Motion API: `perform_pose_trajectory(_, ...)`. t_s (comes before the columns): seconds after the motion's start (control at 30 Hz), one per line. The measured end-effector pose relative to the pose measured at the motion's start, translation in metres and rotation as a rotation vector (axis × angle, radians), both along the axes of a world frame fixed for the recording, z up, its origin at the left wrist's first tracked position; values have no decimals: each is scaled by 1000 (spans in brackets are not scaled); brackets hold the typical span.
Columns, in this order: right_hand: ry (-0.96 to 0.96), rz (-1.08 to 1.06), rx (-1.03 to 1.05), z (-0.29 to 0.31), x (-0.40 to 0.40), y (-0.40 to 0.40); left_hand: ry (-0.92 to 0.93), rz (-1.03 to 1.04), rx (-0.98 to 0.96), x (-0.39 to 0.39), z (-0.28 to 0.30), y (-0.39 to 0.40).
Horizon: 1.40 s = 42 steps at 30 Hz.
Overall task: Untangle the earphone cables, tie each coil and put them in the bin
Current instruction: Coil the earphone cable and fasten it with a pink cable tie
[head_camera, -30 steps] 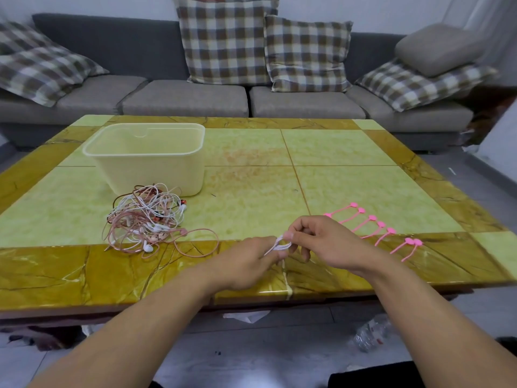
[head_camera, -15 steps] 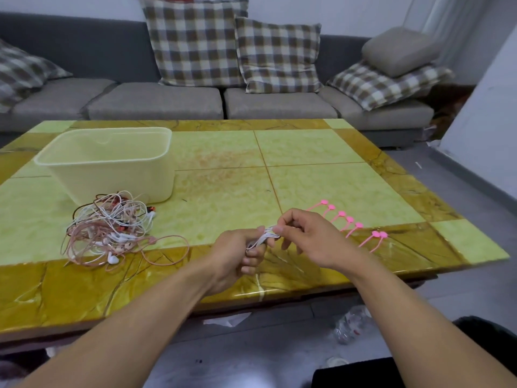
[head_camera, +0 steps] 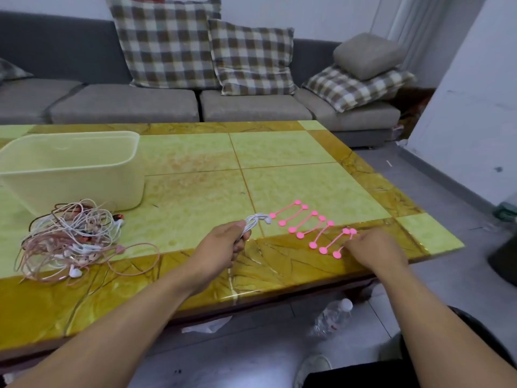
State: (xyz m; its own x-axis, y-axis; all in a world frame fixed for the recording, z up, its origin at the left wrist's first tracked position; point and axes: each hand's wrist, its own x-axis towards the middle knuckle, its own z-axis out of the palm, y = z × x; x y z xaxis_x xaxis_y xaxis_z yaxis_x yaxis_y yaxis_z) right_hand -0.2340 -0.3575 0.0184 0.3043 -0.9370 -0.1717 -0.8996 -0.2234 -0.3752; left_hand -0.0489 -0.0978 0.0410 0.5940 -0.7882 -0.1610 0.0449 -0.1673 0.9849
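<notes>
My left hand (head_camera: pixel 228 243) grips a coiled white earphone cable (head_camera: pixel 257 221) above the table's front part, its loops sticking out past my fingers. My right hand (head_camera: pixel 373 247) reaches down onto the nearest of several pink cable ties (head_camera: pixel 310 225) laid in a row at the front right; its fingertips touch the rightmost tie (head_camera: pixel 340 252), and whether they pinch it is hidden. A tangled pile of pink and white earphone cables (head_camera: pixel 72 242) lies at the front left. The cream plastic bin (head_camera: pixel 70 169) stands just behind that pile.
The green and yellow marble table (head_camera: pixel 195 191) has its right edge close to the ties. A grey sofa (head_camera: pixel 251 107) with checked cushions runs behind it. A plastic bottle (head_camera: pixel 333 317) lies on the floor under the front edge.
My right hand let go of the white coil and moved right to the pink ties. My left hand kept the coil. The view swung to the right.
</notes>
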Motion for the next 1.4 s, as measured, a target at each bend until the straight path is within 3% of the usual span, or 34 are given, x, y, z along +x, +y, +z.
perform_pose_trajectory(0.37, 49, -137, -37, 2, -19, -30, -18, 10, 33, 7, -4, 9)
perform_pose_trajectory(0.5, 107, -56, -98, -3, -15, -31, -32, 18, 39, 11, -2, 14)
perform_pose_trajectory(0.67, 36, 202, -173, -15, -5, -40, -29, 24, 27, 11, 0, 17)
perform_pose_trajectory(1.0, -40, 86, -200, -23, 6, -44, -28, 31, 32, 14, 0, 17)
perform_pose_trajectory(1.1, -215, -76, -199, -20, 4, -36, -27, 32, 46, 14, -2, 16)
perform_pose_trajectory(1.23, -729, -284, -147, 3, 5, -9, -40, 38, 66, 14, -2, 16)
perform_pose_trajectory(1.3, -962, -227, -159, 29, 12, 10, -51, 38, 71, 14, -1, 16)
perform_pose_trajectory(1.4, -1028, 90, -165, 63, 34, 56, -53, 45, 73, 16, 0, 19)
